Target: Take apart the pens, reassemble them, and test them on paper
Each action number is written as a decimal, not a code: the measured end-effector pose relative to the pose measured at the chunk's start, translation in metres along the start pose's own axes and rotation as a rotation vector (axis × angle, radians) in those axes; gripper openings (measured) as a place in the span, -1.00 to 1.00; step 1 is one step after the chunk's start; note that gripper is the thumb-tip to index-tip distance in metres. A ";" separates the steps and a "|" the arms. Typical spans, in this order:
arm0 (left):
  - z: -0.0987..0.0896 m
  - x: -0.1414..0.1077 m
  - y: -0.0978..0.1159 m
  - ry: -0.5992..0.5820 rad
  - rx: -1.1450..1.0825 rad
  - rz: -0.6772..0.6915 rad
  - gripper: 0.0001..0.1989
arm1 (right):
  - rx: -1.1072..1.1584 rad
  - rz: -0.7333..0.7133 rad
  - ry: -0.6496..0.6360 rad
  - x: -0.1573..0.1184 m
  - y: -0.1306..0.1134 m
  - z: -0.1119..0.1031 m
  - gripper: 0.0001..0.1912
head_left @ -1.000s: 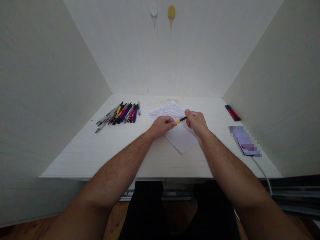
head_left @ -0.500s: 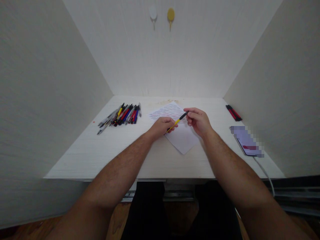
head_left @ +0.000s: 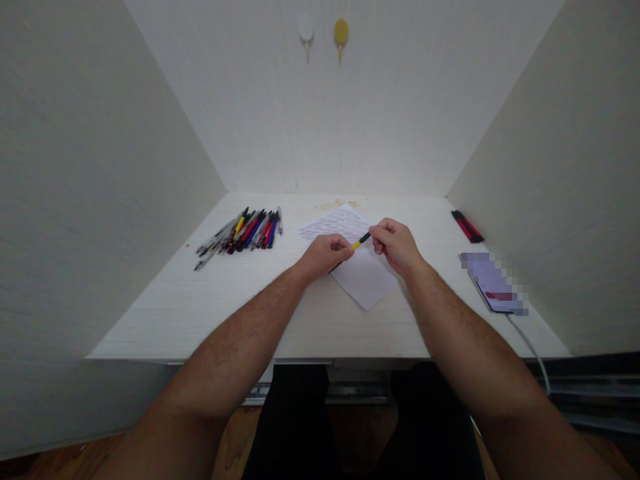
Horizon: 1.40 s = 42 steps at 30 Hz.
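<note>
Back wall (head_left: 345, 127) and side panels box in the white tabletop (head_left: 175, 320), which meets the wall along its far edge.

Paper sheet (head_left: 365, 287): lies corner-on at tabletop middle, one corner toward the near edge, opposite corner toward the far edge. Far half covered in coloured scribble lines, near half plain.

Pen pile (head_left: 250, 230): far left corner region, loose row, overlapping. Clear, yellow, red, blue barrels with black parts; too bunched to count.

Phone (head_left: 493, 283): flat by the right edge, screen pixelated. White cable (head_left: 533, 347) runs from its near end past the near right corner.

Left hand (head_left: 327, 255): over the paper's left side, thumb and fingers closed on the pen's yellow barrel. Right hand (head_left: 397, 243): over the paper's right side, fingertips pinching the pen's black end.

Red-and-black pens (head_left: 468, 227): small bundle against the right edge, toward the far right corner, beyond the phone.

Yellow-and-black pen (head_left: 361, 241): held between both hands above the paper, slanted, black end up and right; thin dark end shows below the left hand.

White hook (head_left: 305, 28) and gold hook (head_left: 341, 31): side by side, high on the back wall.

Orange speck (head_left: 188, 245): near the tabletop's left edge.
</note>
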State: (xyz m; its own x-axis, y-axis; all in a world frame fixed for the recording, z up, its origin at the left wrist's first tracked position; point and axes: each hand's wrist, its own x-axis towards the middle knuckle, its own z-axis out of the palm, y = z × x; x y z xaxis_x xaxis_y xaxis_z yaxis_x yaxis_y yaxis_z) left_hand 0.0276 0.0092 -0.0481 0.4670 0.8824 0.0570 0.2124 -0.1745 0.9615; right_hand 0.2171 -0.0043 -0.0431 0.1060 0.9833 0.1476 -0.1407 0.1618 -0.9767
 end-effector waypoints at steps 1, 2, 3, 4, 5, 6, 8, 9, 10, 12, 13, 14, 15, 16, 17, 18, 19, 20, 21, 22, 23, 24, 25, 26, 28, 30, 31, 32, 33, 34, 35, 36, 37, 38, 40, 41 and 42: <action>0.000 0.000 -0.001 0.009 0.007 0.011 -0.74 | -0.023 0.000 0.014 0.000 0.000 0.000 -0.70; 0.001 0.001 -0.002 0.015 0.014 0.018 -0.75 | -0.047 0.002 0.030 0.000 0.001 0.001 -0.69; 0.001 0.001 -0.002 0.018 0.023 0.021 -0.75 | -0.070 0.006 0.045 0.000 0.002 0.001 -0.69; 0.002 0.002 -0.003 0.019 0.031 0.021 -0.75 | -0.088 0.009 0.059 -0.001 0.002 0.002 -0.69; 0.002 0.002 -0.003 0.020 0.042 0.019 -0.75 | -0.098 0.011 0.069 0.000 0.003 0.002 -0.69; 0.002 0.002 -0.003 0.020 0.053 0.017 -0.76 | -0.102 0.014 0.075 0.000 0.004 0.002 -0.69; 0.002 0.002 -0.002 0.014 0.064 0.013 -0.76 | -0.090 0.019 0.070 0.000 0.005 0.002 -0.68; 0.002 0.002 -0.002 0.007 0.057 0.008 -0.76 | -0.075 0.021 0.061 0.000 0.005 0.002 -0.68; 0.001 0.001 -0.001 -0.001 0.039 0.000 -0.75 | -0.053 0.025 0.049 0.000 0.004 0.002 -0.68; 0.001 0.000 0.000 -0.027 -0.013 -0.025 -0.73 | -0.004 0.041 0.019 0.000 0.002 0.002 -0.72; 0.000 0.000 0.000 -0.044 -0.038 -0.039 -0.72 | 0.020 0.053 0.001 0.000 0.000 0.002 -0.74; 0.000 0.000 0.001 -0.061 -0.057 -0.049 -0.70 | 0.044 0.067 -0.018 -0.001 -0.001 0.002 -0.75; 0.000 0.000 0.001 -0.080 -0.070 -0.055 -0.68 | 0.069 0.079 -0.038 -0.001 -0.003 0.002 -0.73; 0.000 0.000 0.000 -0.096 -0.078 -0.056 -0.67 | 0.090 0.086 -0.058 -0.002 -0.004 0.002 -0.72; -0.001 0.000 0.000 -0.108 -0.084 -0.057 -0.66 | 0.109 0.088 -0.075 -0.002 -0.005 0.001 -0.72; -0.001 -0.001 0.000 -0.117 -0.089 -0.058 -0.65 | 0.123 0.087 -0.088 -0.003 -0.006 0.001 -0.72; -0.001 -0.001 0.000 -0.122 -0.093 -0.058 -0.64 | 0.129 0.087 -0.096 -0.003 -0.006 0.000 -0.73; -0.001 -0.001 0.000 -0.127 -0.093 -0.058 -0.64 | 0.129 0.087 -0.101 -0.003 -0.006 0.000 -0.74; -0.001 -0.001 0.001 -0.128 -0.090 -0.059 -0.64 | 0.125 0.088 -0.104 -0.002 -0.005 -0.001 -0.75; -0.001 -0.001 0.001 -0.128 -0.083 -0.057 -0.64 | 0.119 0.087 -0.104 -0.002 -0.004 -0.001 -0.76; -0.001 -0.002 0.002 -0.125 -0.074 -0.053 -0.65 | 0.112 0.085 -0.100 -0.002 -0.004 -0.001 -0.78; -0.001 -0.002 0.002 -0.116 -0.063 -0.046 -0.66 | 0.103 0.080 -0.093 -0.001 -0.003 -0.001 -0.79; -0.001 -0.001 0.002 -0.103 -0.052 -0.039 -0.67 | 0.093 0.074 -0.082 -0.001 -0.002 -0.001 -0.80; -0.001 -0.001 0.001 -0.086 -0.041 -0.031 -0.69 | 0.081 0.068 -0.068 -0.001 -0.002 -0.001 -0.79; 0.000 0.000 -0.001 -0.044 -0.034 -0.017 -0.72 | 0.045 0.055 -0.036 -0.002 -0.001 0.000 -0.71; 0.001 0.002 -0.003 -0.006 -0.027 -0.005 -0.73 | 0.000 0.037 -0.007 -0.002 0.001 0.001 -0.65; 0.002 0.002 -0.004 0.013 -0.018 0.001 -0.73 | -0.025 0.027 0.007 -0.002 0.002 0.001 -0.64; 0.003 0.003 -0.004 0.031 -0.004 0.004 -0.74 | -0.049 0.019 0.022 -0.002 0.003 0.002 -0.62; 0.003 0.003 -0.004 0.045 0.014 0.005 -0.75 | -0.067 0.015 0.037 -0.002 0.004 0.002 -0.61; 0.003 0.003 -0.004 0.057 0.029 0.004 -0.75 | -0.079 0.015 0.051 -0.001 0.004 0.003 -0.60; 0.003 0.003 -0.004 0.063 0.039 0.004 -0.76 | -0.085 0.019 0.061 -0.001 0.004 0.003 -0.59; 0.003 0.002 -0.003 0.059 0.043 0.003 -0.77 | -0.080 0.024 0.065 -0.001 0.004 0.003 -0.59; 0.003 0.002 -0.002 0.048 0.041 0.000 -0.77 | -0.064 0.031 0.063 -0.001 0.004 0.004 -0.59; 0.002 0.001 -0.001 0.032 0.033 -0.005 -0.76 | -0.040 0.039 0.052 -0.001 0.003 0.004 -0.62; 0.001 0.000 0.001 -0.013 -0.004 -0.024 -0.73 | 0.024 0.057 0.012 -0.001 0.000 0.003 -0.68; 0.001 -0.001 0.001 -0.036 -0.033 -0.037 -0.71 | 0.057 0.068 -0.012 -0.001 -0.002 0.003 -0.70; 0.001 -0.001 0.001 -0.056 -0.068 -0.052 -0.70 | 0.085 0.081 -0.037 -0.002 -0.003 0.003 -0.70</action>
State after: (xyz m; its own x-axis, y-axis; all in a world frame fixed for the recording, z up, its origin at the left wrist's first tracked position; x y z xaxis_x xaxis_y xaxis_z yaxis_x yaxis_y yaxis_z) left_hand 0.0281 0.0078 -0.0475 0.5047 0.8633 -0.0067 0.1794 -0.0973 0.9790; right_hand 0.2147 -0.0062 -0.0399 0.0551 0.9956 0.0756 -0.2303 0.0863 -0.9693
